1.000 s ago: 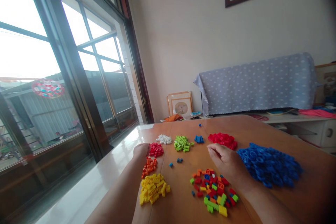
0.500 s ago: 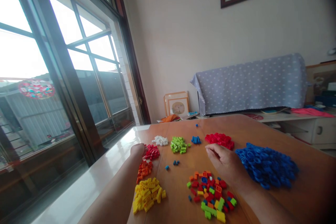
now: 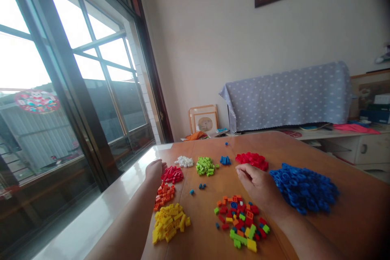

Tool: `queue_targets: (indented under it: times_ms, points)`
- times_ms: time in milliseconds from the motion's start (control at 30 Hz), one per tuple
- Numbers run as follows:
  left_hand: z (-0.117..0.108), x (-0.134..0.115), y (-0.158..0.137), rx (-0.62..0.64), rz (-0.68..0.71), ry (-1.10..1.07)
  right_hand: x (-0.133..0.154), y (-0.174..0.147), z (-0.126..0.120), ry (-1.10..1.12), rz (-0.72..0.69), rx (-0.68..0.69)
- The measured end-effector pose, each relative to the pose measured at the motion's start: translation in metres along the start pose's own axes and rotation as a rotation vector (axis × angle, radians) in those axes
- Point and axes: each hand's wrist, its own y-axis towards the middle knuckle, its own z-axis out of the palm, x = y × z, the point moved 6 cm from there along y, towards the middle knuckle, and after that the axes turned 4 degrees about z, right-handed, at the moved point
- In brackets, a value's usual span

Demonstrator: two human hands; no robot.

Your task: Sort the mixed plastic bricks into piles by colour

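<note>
My left hand [image 3: 154, 169] hovers at the left edge of a pile of dark red bricks [image 3: 172, 174]. Its fingers are curled, and the hand itself hides what they may hold. My right hand [image 3: 255, 178] is closed in a loose fist in front of a bright red pile of pieces [image 3: 252, 161]; nothing shows between its fingers. Left of the blue pile [image 3: 304, 189], my right forearm passes beside a mixed-colour scatter of bricks [image 3: 242, 221]. Orange bricks [image 3: 164, 196] and yellow bricks [image 3: 170, 221] lie to the right of my left forearm.
White bricks [image 3: 184, 161], lime green bricks [image 3: 206, 165] and a small blue group [image 3: 225, 160] lie farther back on the wooden table [image 3: 210, 207]. A few small blue pieces [image 3: 202, 186] sit mid-table. Windows stand at the left, a cloth-covered object [image 3: 286, 97] behind.
My left hand has risen slightly and shifted a little left beside the dark red bricks. My right hand keeps its closed shape and place. The whole view has shifted a little.
</note>
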Motion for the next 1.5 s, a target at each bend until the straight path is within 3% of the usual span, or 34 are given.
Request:
queue_targets:
  times_ms: [200,400,600,767,1067,1233,1500]
  points:
    - [0.018,-0.004,-0.044,0.058,-0.008,-0.201,0.003,-0.001,0.000,0.044,0.007,0.010]
    - [0.057,0.023,-0.123,0.250,-0.162,-0.313,-0.003,-0.001,0.003,0.035,0.053,0.060]
    - [0.072,0.054,-0.174,0.482,-0.080,-0.094,-0.020,0.001,0.011,-0.033,0.106,0.234]
    - [0.074,0.067,-0.181,0.645,0.022,0.164,-0.039,-0.005,0.014,-0.081,0.175,0.439]
    - [0.080,0.075,-0.182,0.792,0.161,0.405,-0.065,-0.023,0.015,-0.283,0.341,0.784]
    - [0.083,0.080,-0.179,0.809,0.245,0.473,-0.066,-0.028,0.017,-0.272,0.372,0.832]
    - [0.086,0.088,-0.181,0.842,0.296,0.461,-0.053,-0.024,0.019,-0.286,0.279,0.801]
